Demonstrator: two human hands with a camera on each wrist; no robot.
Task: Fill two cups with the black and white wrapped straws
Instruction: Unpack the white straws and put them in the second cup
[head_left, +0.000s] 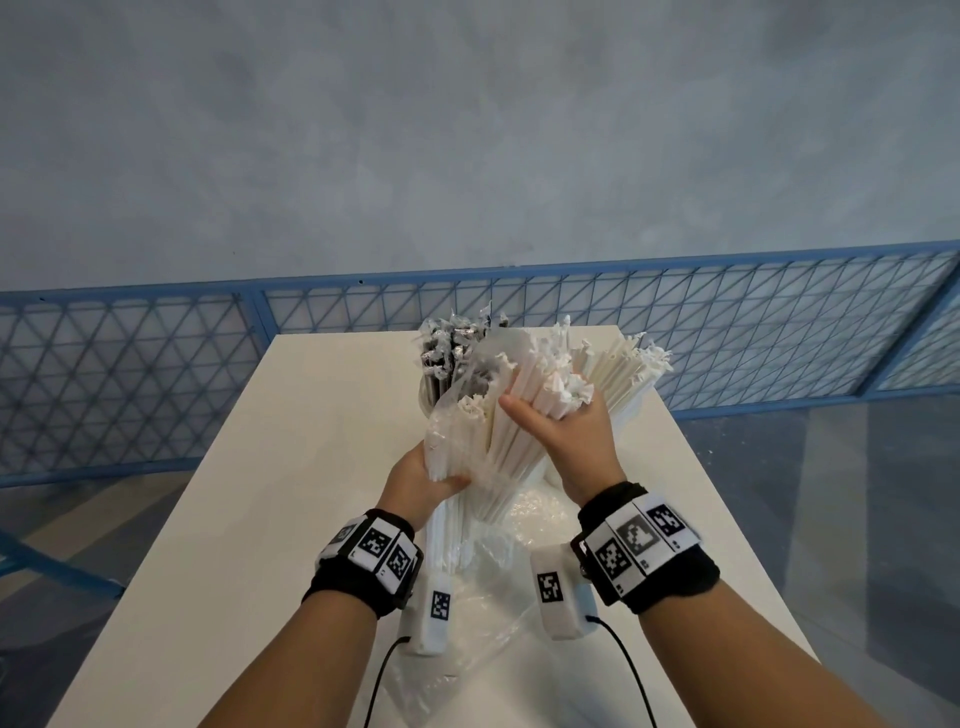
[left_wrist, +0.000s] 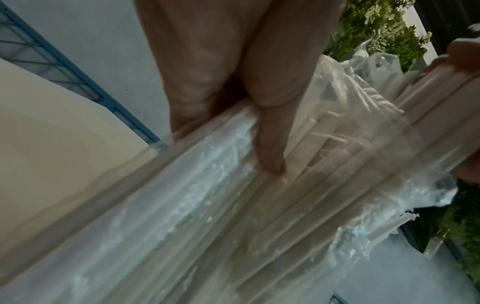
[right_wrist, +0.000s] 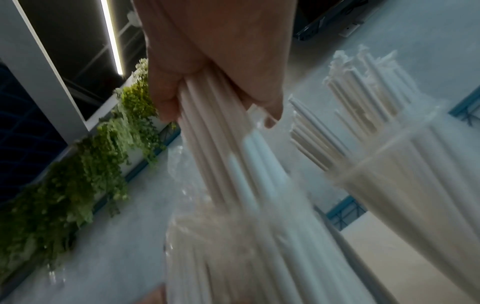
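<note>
Straws front and centre: a thick bundle of white wrapped straws (head_left: 511, 421) stands up out of a clear plastic bag (head_left: 452, 431), above the near-middle of the white table (head_left: 270, 519). Right hand (head_left: 558, 436) is wrapped round the upper part of that bundle, thumb pointing left across the front, fingers curled behind. Left hand (head_left: 423, 480) grips lower down, clutching bag and straws together, thumb pressed across the plastic.

Behind them, the head view alone picks up a cup of black wrapped straws (head_left: 449, 358) at the far left of the table, its crinkled wrapper tips poking up, partly hidden by the bag. A second cup packed with white straws (head_left: 628, 379) stands just right of the right hand.

Left wrist view gets in close: the left hand (left_wrist: 233, 82) shows its thumb (left_wrist: 270, 148) pushing down on the glossy bag (left_wrist: 207, 205), straws running diagonally beneath the film. Blurred, though.

Right wrist view gives the other side: the right hand (right_wrist: 215, 67) closed on the straws (right_wrist: 233, 164), which fan downward into the bag mouth (right_wrist: 187, 205), and the filled cup of white straws (right_wrist: 405, 195) close by at right. Hanging greenery (right_wrist: 78, 174) shows only in the wrist views.

Both forearms reach forward, wrists wearing black bands with coded markers (head_left: 636, 543)
</note>
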